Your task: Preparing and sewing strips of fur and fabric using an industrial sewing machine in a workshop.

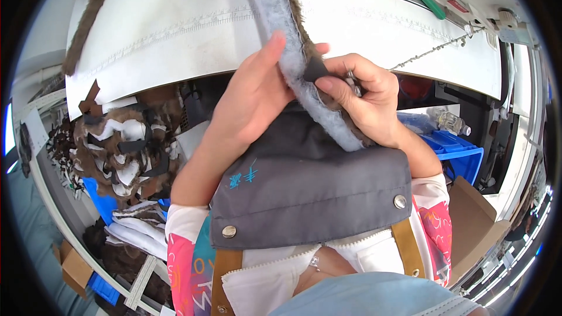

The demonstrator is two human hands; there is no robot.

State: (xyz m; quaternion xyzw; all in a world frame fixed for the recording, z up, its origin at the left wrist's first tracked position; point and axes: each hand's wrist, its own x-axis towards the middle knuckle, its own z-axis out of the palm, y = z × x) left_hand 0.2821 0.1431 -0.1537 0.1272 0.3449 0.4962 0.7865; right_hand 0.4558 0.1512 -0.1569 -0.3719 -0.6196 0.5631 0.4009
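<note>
left hand [249, 96] backs fur trim strip [281, 29], grip loose; right hand [363, 96] pinches strip's edge against grey hood [310, 181], near worktop [175, 29] front edge.

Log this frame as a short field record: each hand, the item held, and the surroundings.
left hand: flat against the fur trim strip, thumb up
right hand: pinching the strip's edge, a small metal tool in its fingers
garment: grey fabric piece with two metal snaps, on the lap
table: white, green-handled tool on it
left side: pile of fur scraps
right side: blue bin
</note>
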